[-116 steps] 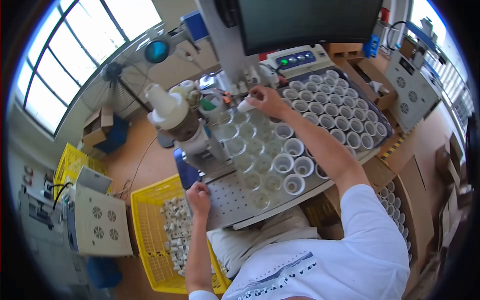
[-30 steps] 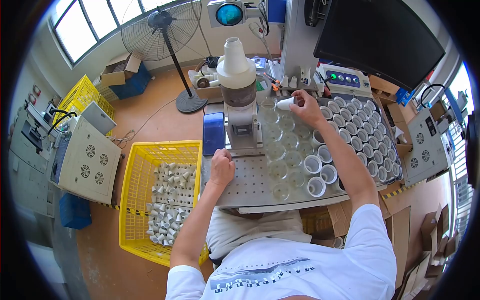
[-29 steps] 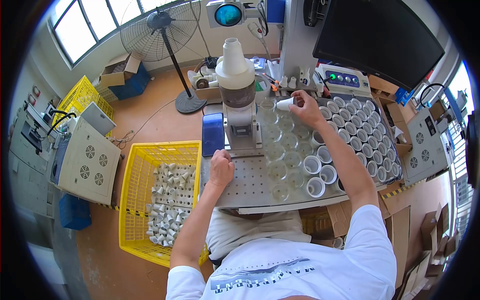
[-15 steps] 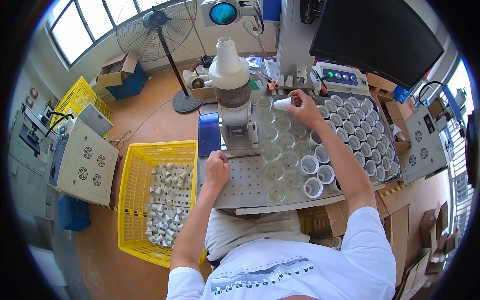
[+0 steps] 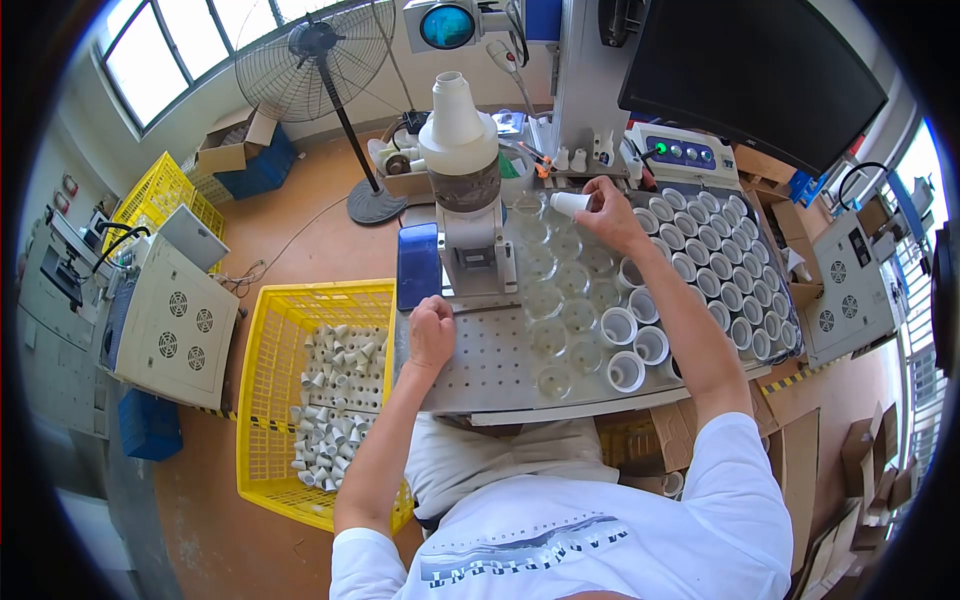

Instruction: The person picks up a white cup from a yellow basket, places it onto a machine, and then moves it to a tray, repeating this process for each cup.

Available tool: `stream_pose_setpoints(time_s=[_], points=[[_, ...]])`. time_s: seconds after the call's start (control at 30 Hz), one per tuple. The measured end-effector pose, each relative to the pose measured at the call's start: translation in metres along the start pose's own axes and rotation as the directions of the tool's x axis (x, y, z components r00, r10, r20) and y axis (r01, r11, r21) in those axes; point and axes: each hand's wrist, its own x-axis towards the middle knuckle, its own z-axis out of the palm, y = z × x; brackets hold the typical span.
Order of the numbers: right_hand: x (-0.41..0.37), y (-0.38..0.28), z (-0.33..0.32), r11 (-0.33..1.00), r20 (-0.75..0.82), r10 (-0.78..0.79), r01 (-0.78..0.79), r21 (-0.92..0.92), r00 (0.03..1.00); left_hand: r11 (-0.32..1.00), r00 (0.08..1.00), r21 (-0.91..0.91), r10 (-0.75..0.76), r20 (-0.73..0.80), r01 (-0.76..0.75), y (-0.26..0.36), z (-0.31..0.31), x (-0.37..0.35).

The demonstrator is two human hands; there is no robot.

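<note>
My right hand [image 5: 608,212] pinches a small white cup [image 5: 570,204] lying sideways, above the back of the worktop near rows of clear round cups [image 5: 547,338]. My left hand [image 5: 433,330] is closed at the left edge of the perforated metal plate [image 5: 484,362]; whether its fingers hold anything is hidden. Just behind it lies a blue-screened device [image 5: 418,266]. A white cone-topped fixture [image 5: 457,135] stands between the hands, further back. Larger white cups [image 5: 626,371] stand upright to the right of the clear ones, beside a tray of many white cups [image 5: 731,298].
A yellow basket [image 5: 268,440] with many small white cups stands left of the worktop. A black monitor [image 5: 752,85] overhangs the back right, above a control box [image 5: 680,152] with a green light. A lens head [image 5: 446,27] hangs above the fixture. A fan [image 5: 318,50] stands behind.
My right hand and its cup have shifted very slightly to the right. My left hand has moved slightly up and left, still closed.
</note>
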Motion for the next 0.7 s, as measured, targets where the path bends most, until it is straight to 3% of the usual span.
stream_pose_setpoints(time_s=[0.07,0.1,0.17,0.27,0.33,0.37,0.43,0.53,0.63,0.67,0.7], points=[[-0.002,-0.003,0.0,1.0,0.0,0.011,-0.011,-0.003,1.0,0.97,0.976,-0.12,-0.205,0.07,0.213,-0.001,-0.008,0.009],[-0.002,-0.006,-0.001,1.0,-0.01,0.012,-0.012,-0.014,1.0,0.97,0.977,-0.118,-0.204,0.068,0.211,0.0,-0.013,0.018],[-0.004,-0.007,-0.003,1.0,-0.022,0.014,-0.014,-0.025,1.0,0.949,0.96,-0.194,-0.268,-0.086,0.248,0.0,-0.026,0.04],[0.001,-0.001,-0.005,1.0,-0.034,0.004,-0.004,-0.016,0.999,0.973,0.959,-0.197,-0.168,-0.227,0.124,0.008,-0.053,0.09],[0.006,0.005,-0.006,0.98,0.015,0.065,-0.066,0.188,0.998,0.973,0.956,-0.214,-0.143,-0.256,0.088,0.041,-0.079,0.129],[0.006,0.003,-0.007,0.98,0.018,0.064,-0.066,0.189,0.998,0.967,0.951,-0.25,-0.127,-0.283,0.054,0.06,-0.089,0.148],[0.006,-0.009,-0.011,0.869,0.024,0.124,-0.121,0.481,0.992,0.94,0.934,-0.333,-0.053,-0.354,-0.072,0.085,-0.099,0.185],[0.015,-0.036,-0.017,0.815,-0.047,0.084,-0.042,0.578,0.995,0.941,0.953,-0.331,-0.03,-0.301,-0.075,0.11,-0.102,0.231],[0.03,-0.082,-0.027,0.734,-0.091,-0.026,0.081,0.674,0.996,0.969,0.926,-0.248,-0.078,-0.371,-0.017,0.141,-0.085,0.256],[0.038,-0.101,-0.027,0.738,-0.093,-0.027,0.083,0.67,0.995,0.865,0.968,-0.487,-0.209,-0.137,0.118,0.153,-0.083,0.26],[0.046,-0.12,-0.026,0.697,-0.169,-0.095,0.187,0.692,0.981,0.697,0.954,-0.657,-0.273,0.127,0.287,0.159,-0.082,0.263]])
